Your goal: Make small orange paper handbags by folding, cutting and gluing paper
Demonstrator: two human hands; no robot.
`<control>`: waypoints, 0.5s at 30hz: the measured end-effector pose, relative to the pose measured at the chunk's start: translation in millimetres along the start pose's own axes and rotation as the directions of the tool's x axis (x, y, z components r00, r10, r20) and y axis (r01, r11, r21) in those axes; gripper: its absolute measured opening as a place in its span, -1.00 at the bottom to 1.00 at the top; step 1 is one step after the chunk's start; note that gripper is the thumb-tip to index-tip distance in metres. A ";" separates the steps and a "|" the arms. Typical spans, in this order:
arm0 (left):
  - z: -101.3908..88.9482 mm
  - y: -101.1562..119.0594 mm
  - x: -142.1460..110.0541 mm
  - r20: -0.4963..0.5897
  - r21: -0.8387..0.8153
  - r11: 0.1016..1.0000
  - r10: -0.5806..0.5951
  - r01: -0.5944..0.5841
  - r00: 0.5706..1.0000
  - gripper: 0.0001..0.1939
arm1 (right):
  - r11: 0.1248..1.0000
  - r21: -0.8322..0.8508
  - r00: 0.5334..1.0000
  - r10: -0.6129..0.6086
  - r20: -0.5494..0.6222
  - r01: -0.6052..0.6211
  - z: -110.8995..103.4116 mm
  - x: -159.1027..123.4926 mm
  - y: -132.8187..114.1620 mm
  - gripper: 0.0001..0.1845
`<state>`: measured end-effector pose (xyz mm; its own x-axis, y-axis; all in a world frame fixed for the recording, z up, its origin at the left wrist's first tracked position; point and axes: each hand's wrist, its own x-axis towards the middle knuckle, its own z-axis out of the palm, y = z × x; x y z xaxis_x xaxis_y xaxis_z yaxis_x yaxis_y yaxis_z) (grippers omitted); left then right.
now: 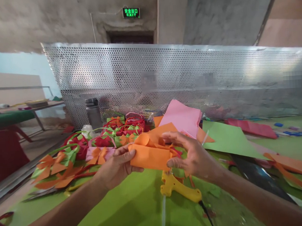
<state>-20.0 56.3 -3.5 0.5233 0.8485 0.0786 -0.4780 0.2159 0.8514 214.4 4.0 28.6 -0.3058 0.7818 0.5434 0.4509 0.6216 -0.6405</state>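
We hold the orange piece (151, 157) over the green surface (113, 210), near the yellow glue gun (182, 189); our left hand (115, 166) is clamped on its left end; our right hand (193, 154) curves about its right end, thumb and fingers apart; whether it grips we cannot tell; bowed bags (98, 155) lie leftward, pink sheets (180, 116) behind.
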 end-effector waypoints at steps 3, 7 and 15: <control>-1.5 1.6 0.4 -0.016 -0.005 1.000 -0.003 0.003 1.000 -0.84 | 0.986 -0.051 0.987 -0.161 0.011 0.162 -3.5 -0.2 -5.3 -0.41; -5.2 -0.9 1.9 -0.013 -0.014 0.998 -0.053 0.053 0.998 -0.84 | 0.957 -0.178 0.971 -0.237 -0.029 0.229 -4.2 -2.6 -10.7 -0.68; -5.5 -7.0 2.0 -0.029 -0.044 0.992 -0.122 0.121 0.992 -0.81 | 0.980 -0.094 0.982 -0.169 0.087 0.177 -0.4 -7.9 -20.7 -0.67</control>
<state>-19.5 59.1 -12.2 0.5572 0.8294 -0.0410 -0.4416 0.3378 0.8312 207.8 -15.1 37.7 -0.4493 0.6665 0.5948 0.4666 0.7429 -0.4800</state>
